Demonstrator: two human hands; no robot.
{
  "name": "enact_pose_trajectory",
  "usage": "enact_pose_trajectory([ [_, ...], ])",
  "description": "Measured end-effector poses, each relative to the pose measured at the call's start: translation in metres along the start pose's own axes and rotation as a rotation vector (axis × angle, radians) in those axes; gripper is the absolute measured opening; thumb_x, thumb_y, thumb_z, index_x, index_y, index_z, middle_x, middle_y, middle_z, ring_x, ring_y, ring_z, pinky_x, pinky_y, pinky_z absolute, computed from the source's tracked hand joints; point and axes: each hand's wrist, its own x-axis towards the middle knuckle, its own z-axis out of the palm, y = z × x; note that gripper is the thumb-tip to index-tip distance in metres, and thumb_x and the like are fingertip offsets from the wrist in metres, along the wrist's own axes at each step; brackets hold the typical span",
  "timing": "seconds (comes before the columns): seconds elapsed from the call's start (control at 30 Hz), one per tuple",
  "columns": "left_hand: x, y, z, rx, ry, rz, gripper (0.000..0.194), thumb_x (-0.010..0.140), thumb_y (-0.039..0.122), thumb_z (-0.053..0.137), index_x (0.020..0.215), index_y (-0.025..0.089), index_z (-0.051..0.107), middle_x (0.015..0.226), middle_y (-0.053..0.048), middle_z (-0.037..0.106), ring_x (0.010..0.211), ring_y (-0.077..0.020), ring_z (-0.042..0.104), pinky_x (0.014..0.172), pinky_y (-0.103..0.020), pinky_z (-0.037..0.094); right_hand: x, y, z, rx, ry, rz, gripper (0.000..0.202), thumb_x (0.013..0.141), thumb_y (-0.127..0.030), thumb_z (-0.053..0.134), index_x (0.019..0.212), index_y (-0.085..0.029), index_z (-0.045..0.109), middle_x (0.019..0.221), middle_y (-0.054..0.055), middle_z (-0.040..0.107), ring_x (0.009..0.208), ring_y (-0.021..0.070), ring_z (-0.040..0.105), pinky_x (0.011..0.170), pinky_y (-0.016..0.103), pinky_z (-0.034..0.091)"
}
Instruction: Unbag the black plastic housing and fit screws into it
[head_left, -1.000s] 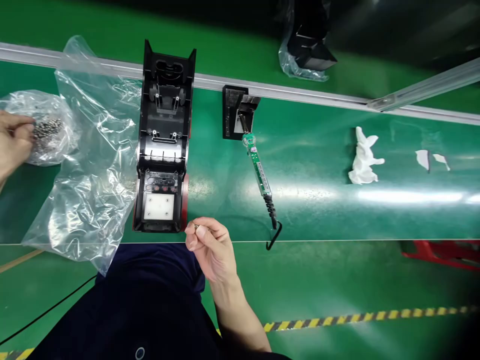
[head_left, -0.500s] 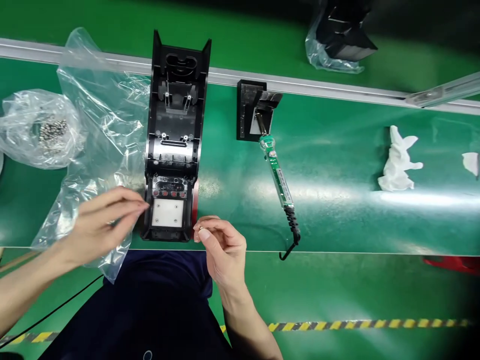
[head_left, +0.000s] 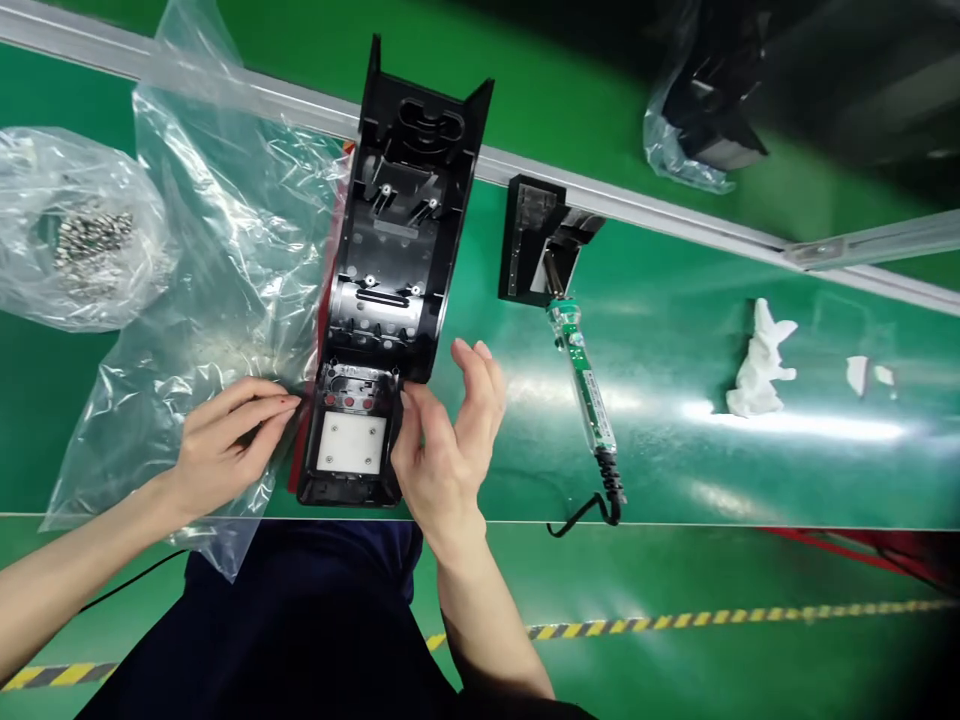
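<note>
Black plastic housing (head_left: 390, 300) is getting flanked: left hand (head_left: 225, 445) touching its left edge with fingers together, right hand (head_left: 442, 440) spreading fingers at its right side.

Housing (head_left: 390, 300) between plastic bag (head_left: 217, 290) at left, screwdriver (head_left: 589, 385) at right.

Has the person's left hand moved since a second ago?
Yes. The left hand has left the bag of screws at the far left and come right, across the clear plastic bag, to the black housing.
</note>
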Motion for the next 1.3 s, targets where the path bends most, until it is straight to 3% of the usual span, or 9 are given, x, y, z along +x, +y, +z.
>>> enact_pose_trajectory([
  [0.17,0.004,-0.001,-0.003,-0.047,-0.014,-0.027,0.019,0.082,-0.009,0.059,0.094,0.005,0.062,0.091,-0.008,0.059,0.067,-0.0061,0.055,0.055,-0.012,0.045,0.01,-0.002,0.011,-0.118,-0.161,0.043,0.01,0.086,0.004,0.047,0.088,-0.003,0.055,0.134,0.024,0.035,0.13,0.0402,0.03,0.104,0.06,0.035],
  [0.3,0.003,-0.003,-0.004,-0.07,-0.014,-0.038,0.019,0.082,-0.01,0.059,0.094,0.004,0.061,0.09,-0.008,0.058,0.064,-0.0047,0.052,0.053,-0.012,0.044,0.011,-0.001,0.015,-0.152,-0.217,0.073,0.01,0.088,0.001,0.048,0.083,-0.002,0.057,0.137,0.023,0.032,0.132,0.0408,0.026,0.106,0.06,0.032],
  [0.57,0.001,-0.004,-0.003,-0.085,-0.015,-0.051,0.016,0.084,-0.007,0.059,0.095,0.005,0.061,0.09,-0.009,0.059,0.07,-0.0086,0.055,0.054,-0.015,0.045,0.009,0.0,0.015,-0.127,-0.209,0.07,0.012,0.09,-0.003,0.051,0.083,-0.003,0.06,0.139,0.022,0.031,0.133,0.038,0.025,0.107,0.058,0.032],
  [0.73,0.001,-0.004,-0.004,-0.079,0.018,-0.087,0.018,0.086,-0.003,0.059,0.096,0.011,0.063,0.09,-0.006,0.06,0.065,-0.0071,0.056,0.051,-0.013,0.047,0.003,-0.002,-0.002,-0.101,-0.139,0.06,0.007,0.088,-0.003,0.057,0.09,-0.005,0.063,0.138,0.02,0.034,0.132,0.038,0.027,0.105,0.062,0.031],
  [0.8,0.0,0.0,-0.007,-0.108,0.039,-0.175,0.017,0.086,0.0,0.061,0.095,0.013,0.065,0.089,-0.004,0.061,0.064,-0.0076,0.057,0.051,-0.013,0.048,0.0,-0.006,-0.013,-0.089,-0.073,0.057,0.009,0.086,0.001,0.058,0.09,-0.005,0.062,0.137,0.02,0.036,0.129,0.0375,0.032,0.104,0.063,0.032],
  [0.9,0.001,0.012,-0.011,-0.336,0.087,-0.436,0.017,0.086,0.004,0.062,0.093,0.017,0.068,0.087,-0.004,0.061,0.063,-0.0106,0.059,0.051,-0.016,0.05,-0.002,-0.018,-0.025,-0.013,0.005,0.084,0.016,0.083,0.007,0.058,0.092,-0.006,0.06,0.132,0.018,0.041,0.124,0.0353,0.04,0.101,0.061,0.039],
  [1.07,0.01,0.038,-0.011,-1.144,0.104,-0.827,0.006,0.086,0.017,0.07,0.09,0.021,0.071,0.074,-0.004,0.06,0.057,-0.0099,0.056,0.052,-0.014,0.051,-0.01,-0.042,-0.032,0.247,0.044,0.104,0.02,0.082,0.008,0.057,0.095,-0.007,0.06,0.121,0.015,0.05,0.117,0.0324,0.047,0.096,0.057,0.045],
  [1.17,0.013,0.047,-0.007,-1.412,0.053,-0.943,0.007,0.083,0.023,0.076,0.089,0.02,0.072,0.069,-0.004,0.059,0.052,-0.0067,0.052,0.049,-0.009,0.046,-0.015,-0.05,-0.03,0.379,0.027,0.066,0.024,0.081,0.008,0.056,0.098,-0.008,0.06,0.12,0.013,0.051,0.116,0.0313,0.048,0.096,0.056,0.045],
  [1.3,0.011,0.056,-0.002,-1.533,0.024,-0.992,0.01,0.082,0.023,0.077,0.088,0.017,0.072,0.071,-0.005,0.058,0.054,-0.0052,0.051,0.049,-0.006,0.044,-0.017,-0.053,-0.026,0.498,0.047,0.02,0.021,0.082,0.006,0.055,0.097,-0.007,0.059,0.115,0.015,0.053,0.116,0.0307,0.049,0.096,0.054,0.046],
])
